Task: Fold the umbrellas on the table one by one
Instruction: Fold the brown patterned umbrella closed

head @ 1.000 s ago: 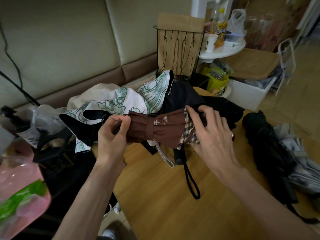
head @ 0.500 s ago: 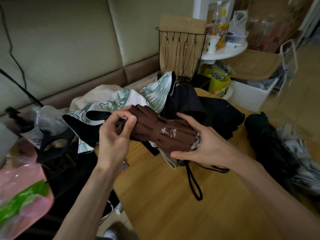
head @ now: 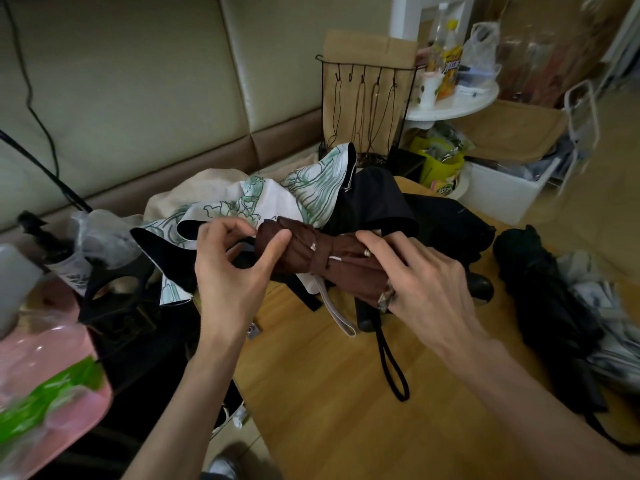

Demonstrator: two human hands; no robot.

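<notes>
Over the table (head: 311, 393), rolled umbrella (head: 301, 251), unfolded umbrella (head: 259, 199) behind it, folded umbrella (head: 540, 289) lying right.

No legible text. The bottle (head: 447, 65) at the white shelf's edge carries red label characters, too blurred to read.

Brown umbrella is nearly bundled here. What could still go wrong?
1. The left hand only pinches the tip end of the brown rolled fabric umbrella; if its brown wrap band is not fastened, which I cannot tell, the pleats may spring open.
2. The thin black wrist loop trails over the wooden table beside a white strap and could snag.
</notes>
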